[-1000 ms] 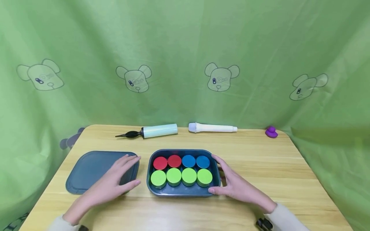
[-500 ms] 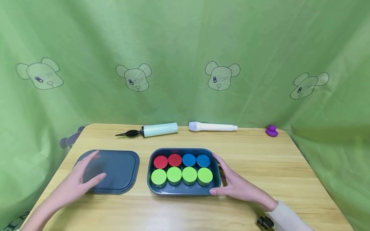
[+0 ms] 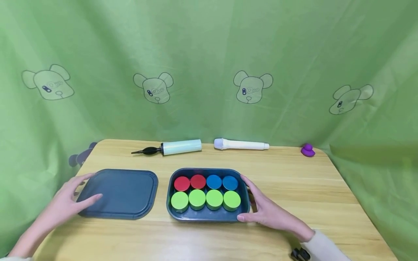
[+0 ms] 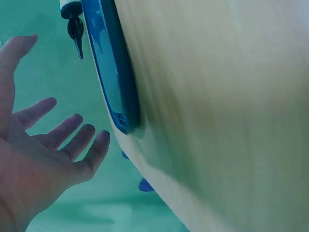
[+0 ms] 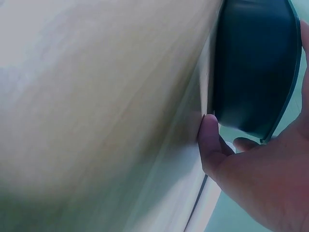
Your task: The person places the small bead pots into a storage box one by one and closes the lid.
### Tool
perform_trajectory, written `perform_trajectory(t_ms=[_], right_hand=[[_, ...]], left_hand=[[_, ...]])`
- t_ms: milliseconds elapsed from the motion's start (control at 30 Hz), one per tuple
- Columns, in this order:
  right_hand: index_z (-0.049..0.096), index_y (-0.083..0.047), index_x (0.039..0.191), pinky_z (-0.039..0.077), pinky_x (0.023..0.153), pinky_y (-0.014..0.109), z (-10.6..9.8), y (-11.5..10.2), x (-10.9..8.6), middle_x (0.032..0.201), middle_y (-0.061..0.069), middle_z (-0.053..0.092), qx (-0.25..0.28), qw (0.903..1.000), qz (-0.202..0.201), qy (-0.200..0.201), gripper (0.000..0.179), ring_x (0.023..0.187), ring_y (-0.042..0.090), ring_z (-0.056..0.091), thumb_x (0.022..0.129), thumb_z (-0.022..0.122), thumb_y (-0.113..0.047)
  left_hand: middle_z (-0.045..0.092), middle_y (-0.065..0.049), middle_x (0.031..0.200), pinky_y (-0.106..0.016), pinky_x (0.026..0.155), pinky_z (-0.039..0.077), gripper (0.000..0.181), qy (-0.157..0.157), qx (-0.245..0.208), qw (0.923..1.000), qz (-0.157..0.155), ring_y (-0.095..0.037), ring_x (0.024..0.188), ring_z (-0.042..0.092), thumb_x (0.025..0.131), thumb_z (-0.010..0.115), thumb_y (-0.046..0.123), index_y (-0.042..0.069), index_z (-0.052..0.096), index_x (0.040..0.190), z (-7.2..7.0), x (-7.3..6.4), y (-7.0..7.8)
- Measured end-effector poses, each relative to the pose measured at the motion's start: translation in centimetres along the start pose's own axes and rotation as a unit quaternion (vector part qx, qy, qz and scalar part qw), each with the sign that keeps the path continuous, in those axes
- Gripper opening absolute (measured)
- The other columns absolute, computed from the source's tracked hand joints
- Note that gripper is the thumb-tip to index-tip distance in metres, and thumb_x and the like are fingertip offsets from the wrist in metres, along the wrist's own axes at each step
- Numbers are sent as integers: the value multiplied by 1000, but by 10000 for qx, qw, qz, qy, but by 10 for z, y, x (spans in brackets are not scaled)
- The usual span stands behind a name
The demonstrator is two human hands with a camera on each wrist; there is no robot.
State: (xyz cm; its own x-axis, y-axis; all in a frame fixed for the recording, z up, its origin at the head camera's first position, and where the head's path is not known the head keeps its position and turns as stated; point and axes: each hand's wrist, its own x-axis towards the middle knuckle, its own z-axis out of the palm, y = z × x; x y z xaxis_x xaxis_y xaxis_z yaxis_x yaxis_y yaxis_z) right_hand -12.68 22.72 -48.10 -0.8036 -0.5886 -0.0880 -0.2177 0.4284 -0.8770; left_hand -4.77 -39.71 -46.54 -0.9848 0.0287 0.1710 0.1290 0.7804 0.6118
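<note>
A dark blue rectangular box stands mid-table in the head view. In it are two rows of short round pieces: red pieces and blue pieces behind, green pieces in front. My right hand holds the box's right end, thumb at the near corner and index finger at the far corner. To the left a matching flat lid lies on the table. At the lid's left edge is my left hand, fingers spread, thumb over the lid; the left wrist view shows the hand holding nothing.
Along the back of the table lie a light blue hand pump with a black nozzle, a white toy microphone and a small purple toy. A green curtain hangs behind the table.
My left hand has moved left, from over the lid's right side to its left edge. The right hand stays at the box, and the box and its pieces have not moved.
</note>
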Motion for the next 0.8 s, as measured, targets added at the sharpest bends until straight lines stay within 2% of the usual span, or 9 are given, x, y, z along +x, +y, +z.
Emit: perform_trajectory(t_ms=[67,100,167,233,333,400,467,633,800], right_hand=[[2,-19,177,32,119,69,1,-1,0,180,20,9,6,10000,8,-17,115,159,52,21,98,86,-23],[2,-19,177,32,119,69,1,-2,0,180,20,9,-4,10000,12,-22,114,159,53,21,99,86,-24],[3,-20,177,33,119,69,1,-3,0,180,21,10,-32,10000,39,-21,114,159,53,23,99,85,-25],[3,-21,177,32,120,69,1,-4,0,180,20,10,-57,10000,58,-21,113,159,52,23,99,85,-26],[3,-24,177,32,120,68,1,-4,1,180,20,11,-80,9999,69,-2,113,159,51,24,99,85,-26],[4,-25,177,31,121,68,1,-4,1,180,19,12,-77,9999,69,5,113,159,50,24,99,85,-26],[4,-26,177,31,121,68,1,-4,1,180,19,12,-74,9999,79,7,113,159,50,25,99,85,-26],[4,-26,177,29,121,70,0,-4,0,180,19,11,-82,9999,124,28,113,159,52,23,99,85,-27],[3,-25,177,31,121,69,0,-4,-1,180,20,12,-78,9999,124,27,114,158,52,26,99,85,-27]], left_hand=[[54,-29,151,-17,86,45,75,58,40,10000,-3,-49,130,52,94,90,26,4,56,157,-1,-2,-8],[56,-31,148,-16,85,44,73,74,36,10000,3,-49,127,54,94,90,25,2,57,155,-1,-2,-12],[59,-32,140,-19,81,46,69,80,75,9999,-43,-48,118,58,94,89,23,-3,59,151,-2,-3,-19],[62,-33,132,-29,80,51,65,48,122,9998,-141,-47,111,63,96,86,21,-6,59,149,-3,-4,-26],[67,-32,120,-33,75,55,57,76,197,9995,-221,-23,96,70,97,83,13,-10,60,144,-3,-4,-34],[69,-31,115,-33,73,56,52,117,204,9995,-190,-8,89,68,97,82,6,-11,60,141,-2,-3,-38],[71,-27,108,-27,69,54,49,207,252,9994,-73,6,82,58,94,81,-1,-11,62,138,0,-2,-41],[68,-11,97,-29,65,50,43,161,351,9991,177,1,77,55,91,78,-11,-10,67,133,2,5,-44],[67,-7,93,-28,65,50,41,-71,384,9992,-118,-7,77,58,91,74,-14,-10,68,132,1,13,-46]])
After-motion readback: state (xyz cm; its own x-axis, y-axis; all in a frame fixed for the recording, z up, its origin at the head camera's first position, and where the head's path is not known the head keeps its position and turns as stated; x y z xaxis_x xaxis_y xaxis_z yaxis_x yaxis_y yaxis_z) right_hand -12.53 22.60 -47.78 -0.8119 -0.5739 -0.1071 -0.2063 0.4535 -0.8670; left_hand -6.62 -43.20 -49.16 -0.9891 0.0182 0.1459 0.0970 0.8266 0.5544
